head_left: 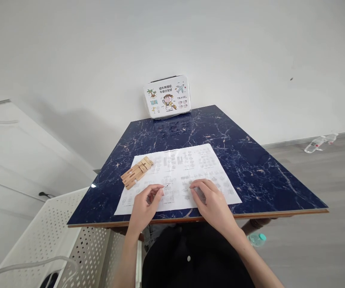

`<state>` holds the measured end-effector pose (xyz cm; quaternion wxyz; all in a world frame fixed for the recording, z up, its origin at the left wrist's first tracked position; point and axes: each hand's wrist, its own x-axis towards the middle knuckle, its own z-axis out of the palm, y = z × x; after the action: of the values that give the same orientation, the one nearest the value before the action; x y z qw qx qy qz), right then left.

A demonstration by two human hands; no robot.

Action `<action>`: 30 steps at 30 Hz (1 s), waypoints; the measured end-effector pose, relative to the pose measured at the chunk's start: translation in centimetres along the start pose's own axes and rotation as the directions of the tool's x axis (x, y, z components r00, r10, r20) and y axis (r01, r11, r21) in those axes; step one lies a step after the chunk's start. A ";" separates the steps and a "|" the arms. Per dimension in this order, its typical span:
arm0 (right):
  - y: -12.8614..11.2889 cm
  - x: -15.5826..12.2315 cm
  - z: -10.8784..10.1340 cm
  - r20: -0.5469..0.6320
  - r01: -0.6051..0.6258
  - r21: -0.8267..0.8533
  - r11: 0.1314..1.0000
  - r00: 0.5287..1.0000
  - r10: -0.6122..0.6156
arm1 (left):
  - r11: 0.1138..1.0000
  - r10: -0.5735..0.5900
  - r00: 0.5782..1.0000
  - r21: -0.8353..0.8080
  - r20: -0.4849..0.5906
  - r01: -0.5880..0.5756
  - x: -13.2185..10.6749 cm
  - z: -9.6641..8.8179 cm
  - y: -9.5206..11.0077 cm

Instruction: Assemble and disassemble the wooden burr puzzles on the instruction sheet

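A printed paper sheet (190, 204) with rows of small grey diagrams lies on the dark blue marbled table (244, 176). Over its lower left part rests my left hand (147, 202), fingers loosely curled, thumb slightly apart from them, holding nothing that I can see. My right hand (211, 200) lies on the sheet's lower right part, also loosely bent, with a gap between thumb and fingers. Several notched wooden puzzle pieces (136, 173) are laid side by side at the sheet's left edge, up and left of my left hand. Neither hand touches them.
A white case (168, 98) with cartoon prints leans against the wall at the table's far edge. Left of the table stands a white perforated cabinet (67, 216) with a pale cable (40, 263). Plastic bottles lie on the floor, one (256, 239) near the table leg, others (314, 144) by the wall.
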<state>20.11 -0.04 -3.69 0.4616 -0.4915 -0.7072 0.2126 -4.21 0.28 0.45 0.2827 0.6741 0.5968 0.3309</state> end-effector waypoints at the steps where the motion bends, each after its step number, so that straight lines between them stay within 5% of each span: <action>1: 0.0 0.0 0.0 0.001 -0.001 0.000 1.000 1.000 0.001 | 1.000 -0.001 1.000 0.002 -0.003 0.001 0.0 0.0 0.0; 30: 0.0 0.0 0.1 -0.013 0.025 -0.038 0.999 1.000 -0.025 | 1.000 -0.001 1.000 0.017 -0.005 0.001 0.0 0.1 0.2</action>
<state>20.02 -0.04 -3.78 0.4596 -0.4926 -0.7141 0.1903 -3.99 0.29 0.55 0.2754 0.6754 0.6006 0.3274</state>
